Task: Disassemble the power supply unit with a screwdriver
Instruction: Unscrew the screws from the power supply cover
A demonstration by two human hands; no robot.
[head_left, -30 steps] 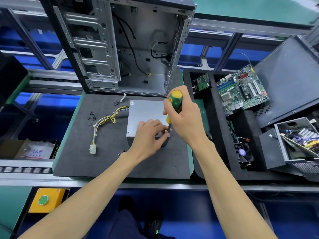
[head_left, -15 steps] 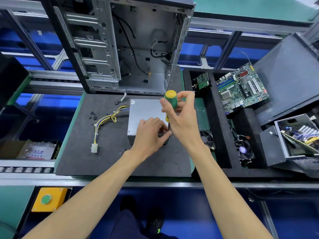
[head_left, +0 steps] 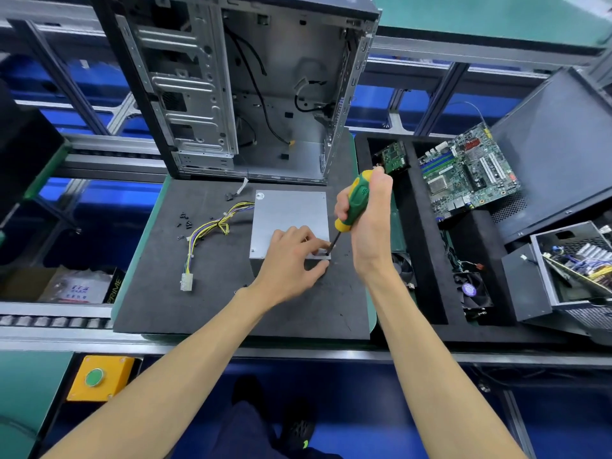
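Note:
A grey metal power supply unit [head_left: 289, 217] lies flat on the black foam mat [head_left: 215, 306], its yellow and purple cable bundle [head_left: 212, 226] trailing off to the left. My left hand [head_left: 291, 256] grips the unit's near right corner, fingers on top and thumb on the front face. My right hand [head_left: 367, 220] is wrapped round the green and yellow screwdriver [head_left: 352, 203], held nearly upright. Its dark shaft ends at the unit's near right corner, beside my left fingertips. The screw itself is too small to make out.
An empty open PC case [head_left: 231, 87] stands behind the mat. Several small black screws [head_left: 184, 221] lie left of the cables. Black trays to the right hold a motherboard [head_left: 467, 173], a small card [head_left: 392, 157] and fans [head_left: 470, 289]. A yellow button box [head_left: 99, 377] sits low left.
My right hand has turned on the screwdriver handle, going from fingertips at the top to a full fist round it. The left hand has stayed on the unit's corner.

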